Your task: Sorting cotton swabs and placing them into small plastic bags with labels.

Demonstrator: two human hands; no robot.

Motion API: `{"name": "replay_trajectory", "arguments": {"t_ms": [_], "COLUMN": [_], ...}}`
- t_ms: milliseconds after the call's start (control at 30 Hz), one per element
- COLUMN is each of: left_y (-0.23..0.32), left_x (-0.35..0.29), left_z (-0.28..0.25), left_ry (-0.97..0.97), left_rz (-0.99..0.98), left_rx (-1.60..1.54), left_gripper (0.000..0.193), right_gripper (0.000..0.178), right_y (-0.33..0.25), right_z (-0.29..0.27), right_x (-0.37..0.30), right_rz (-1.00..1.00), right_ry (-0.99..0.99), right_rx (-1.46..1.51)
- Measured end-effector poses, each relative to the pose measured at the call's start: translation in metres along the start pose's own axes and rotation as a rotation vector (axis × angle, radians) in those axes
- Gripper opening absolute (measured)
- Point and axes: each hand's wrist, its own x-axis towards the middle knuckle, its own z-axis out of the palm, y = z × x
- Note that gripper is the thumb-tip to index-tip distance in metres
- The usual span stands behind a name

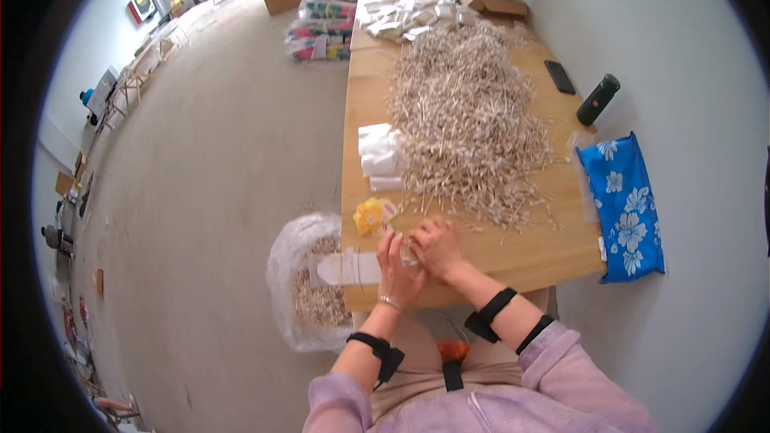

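My left hand point(396, 271) and my right hand point(435, 247) are close together at the near end of the wooden table. The fingers of both are bent inward around a small whitish thing between them, mostly hidden by the hands. A flat white strip-shaped piece point(353, 269) runs from beside my left hand out past the table's left edge. Just beyond my left fingertips lie yellow printed packets point(374, 214). A big heap of cotton swabs point(473, 112) spreads over the table beyond my hands.
Folded white bags point(379, 152) lie at the table's left edge. A clear sack of swabs point(281, 297) stands on the floor at left. Along the right side are a blue flowered pack point(626, 208), a dark bottle point(598, 99) and a phone point(559, 77). White packets point(413, 10) lie at the far end.
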Motion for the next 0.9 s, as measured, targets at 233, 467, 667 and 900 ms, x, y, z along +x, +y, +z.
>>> {"name": "replay_trajectory", "arguments": {"t_ms": [233, 467, 667, 900], "left_y": [0.009, 0.011, 0.012, 0.016], "left_x": [0.0, 0.005, 0.005, 0.004], "left_z": [-0.01, -0.013, -0.013, -0.012], "left_ry": [-0.119, -0.362, -0.452, -0.432], "left_rz": [0.008, 0.096, 0.175, 0.056], "left_rx": [0.054, 0.142, 0.185, 0.059], "left_gripper": [0.092, 0.07, 0.056, 0.064], "right_gripper": [0.008, 0.022, 0.02, 0.009], "right_y": [0.022, 0.054, 0.066, 0.049], "right_z": [-0.018, -0.05, -0.043, -0.022], "right_x": [-0.024, -0.035, -0.037, -0.022], "right_rz": [0.065, 0.224, 0.304, 0.325], "right_ry": [-0.052, 0.102, 0.054, 0.057], "right_rx": [0.062, 0.068, 0.088, 0.242]}}
